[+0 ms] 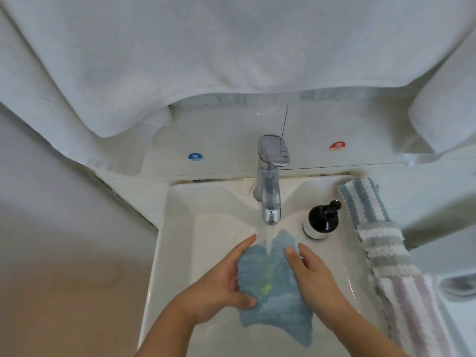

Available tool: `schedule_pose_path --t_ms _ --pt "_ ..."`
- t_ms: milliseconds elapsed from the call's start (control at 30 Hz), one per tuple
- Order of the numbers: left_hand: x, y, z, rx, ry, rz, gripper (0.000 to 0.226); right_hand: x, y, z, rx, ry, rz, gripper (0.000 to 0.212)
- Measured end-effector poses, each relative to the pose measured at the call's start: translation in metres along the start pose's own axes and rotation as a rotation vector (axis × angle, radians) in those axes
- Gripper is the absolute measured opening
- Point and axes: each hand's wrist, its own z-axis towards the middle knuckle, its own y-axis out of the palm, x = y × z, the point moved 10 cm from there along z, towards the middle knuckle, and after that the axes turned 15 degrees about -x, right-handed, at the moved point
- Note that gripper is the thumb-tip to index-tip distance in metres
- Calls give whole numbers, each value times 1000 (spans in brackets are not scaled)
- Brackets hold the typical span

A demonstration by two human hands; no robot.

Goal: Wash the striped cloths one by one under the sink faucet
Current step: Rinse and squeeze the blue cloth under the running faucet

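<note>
Water runs from the chrome faucet [270, 181] at the back edge of the white sink [177, 228] and lands on the upper part of a blue cloth [273, 292], which is held spread out over the basin near its front edge. The left hand [219, 287] grips the cloth's left edge, thumb curled over the top of the fabric and fingers reaching along the side. The right hand [316, 276] holds the right edge, its fingers lying over the fabric, though whether the thumb pinches underneath cannot be told. A dark soap dispenser bottle [322, 220] stands on the sink's rim just right of the faucet. Along the right rim lie three striped cloths in a row: a blue-striped cloth [365, 202] at the back right corner, a grey-striped cloth [386, 248] in the middle, and a lilac-striped cloth [412, 305] nearest the front. White towels [231, 47] hang above the sink.
</note>
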Motion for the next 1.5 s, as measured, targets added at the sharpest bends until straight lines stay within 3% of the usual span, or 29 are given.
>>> schedule_pose_path --t_ms 300,500,700,1000,1233,1500 --pt "10 -33 -32 84 71 29 96 -24 37 25 -82 -91 -28 32" --pt "24 -45 -21 143 70 137 96 -37 23 50 -11 -123 -148 20" --pt "40 -48 -3 160 66 218 98 -59 5 54 47 -190 -211 23" --pt "41 -25 31 50 67 213 104 -52 -25 42 122 -212 -139 36" --pt "27 3 43 -55 59 145 95 -28 -42 20 159 -151 -142 41" --pt "4 7 14 -73 48 54 99 -8 -20 7 89 -100 -62 19"
